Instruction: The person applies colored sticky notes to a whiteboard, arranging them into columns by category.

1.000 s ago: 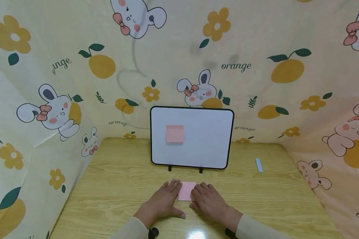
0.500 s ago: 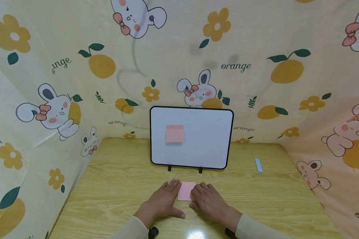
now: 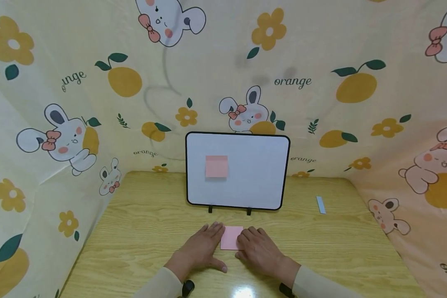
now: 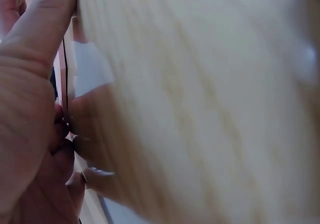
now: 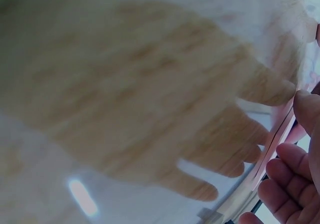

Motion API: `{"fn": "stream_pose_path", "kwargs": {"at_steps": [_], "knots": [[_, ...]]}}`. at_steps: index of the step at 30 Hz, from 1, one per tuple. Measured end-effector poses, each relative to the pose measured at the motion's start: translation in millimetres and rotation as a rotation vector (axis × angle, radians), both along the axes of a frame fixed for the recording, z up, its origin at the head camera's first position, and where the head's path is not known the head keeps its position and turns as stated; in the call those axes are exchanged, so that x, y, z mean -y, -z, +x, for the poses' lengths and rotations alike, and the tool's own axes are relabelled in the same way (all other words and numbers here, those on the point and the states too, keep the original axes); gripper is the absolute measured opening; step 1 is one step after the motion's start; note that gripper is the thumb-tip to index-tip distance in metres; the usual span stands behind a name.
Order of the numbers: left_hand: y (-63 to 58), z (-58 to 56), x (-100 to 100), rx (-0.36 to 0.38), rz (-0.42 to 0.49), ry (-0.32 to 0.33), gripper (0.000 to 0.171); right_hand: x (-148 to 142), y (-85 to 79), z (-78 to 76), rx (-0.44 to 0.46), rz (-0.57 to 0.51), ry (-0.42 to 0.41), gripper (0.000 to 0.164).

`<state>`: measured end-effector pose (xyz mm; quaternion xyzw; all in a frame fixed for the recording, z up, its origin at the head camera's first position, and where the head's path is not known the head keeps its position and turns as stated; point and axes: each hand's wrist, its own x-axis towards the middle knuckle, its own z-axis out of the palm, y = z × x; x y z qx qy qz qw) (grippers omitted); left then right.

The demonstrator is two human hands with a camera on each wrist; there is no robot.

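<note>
A pink sticky note (image 3: 231,238) lies flat on the table in the head view, between both hands. My left hand (image 3: 199,250) rests palm down at its left edge, fingers straight and thumb spread toward me. On the right, my right hand (image 3: 262,251) lies with bent fingers over the note's right edge; its thumb rests on the table just below the note. I see no pinch on the paper. The right wrist view shows the fingers (image 5: 290,169) loosely bent near the tabletop. Another pink sticky note (image 3: 216,167) sticks to the left part of a whiteboard (image 3: 255,174).
The whiteboard stands upright on two black feet behind the hands. A small light-blue strip (image 3: 321,205) lies on the wooden table (image 3: 152,215) at the right. A printed cloth (image 3: 208,54) walls in the back and sides. The tabletop is glossy and mirrors the hands.
The hands and the pink notes keep their places on the table and board. Only the head view has shifted very slightly.
</note>
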<state>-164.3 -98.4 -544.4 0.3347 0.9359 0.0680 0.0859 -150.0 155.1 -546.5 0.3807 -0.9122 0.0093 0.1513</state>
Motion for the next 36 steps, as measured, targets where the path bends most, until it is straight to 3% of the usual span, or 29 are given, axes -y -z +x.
{"fn": "stream_pose_path", "kwargs": {"at_steps": [11, 17, 24, 36], "knots": [[1.7, -1.0, 0.1, 0.022, 0.003, -0.014, 0.124, -1.3, 9.2, -6.6, -0.026, 0.010, 0.003, 0.034], [2.7, -2.3, 0.4, 0.038, 0.009, -0.018, 0.125, -0.6, 5.5, -6.5, 0.025, 0.027, 0.017, 0.032], [0.5, -1.4, 0.0, 0.044, 0.013, -0.016, 0.124, -0.8, 2.1, -6.4, -0.002, 0.016, -0.003, 0.029], [0.1, -1.6, -0.3, 0.058, 0.019, -0.023, 0.125, 0.7, 1.6, -7.9, 0.041, 0.015, 0.020, 0.026]]}}
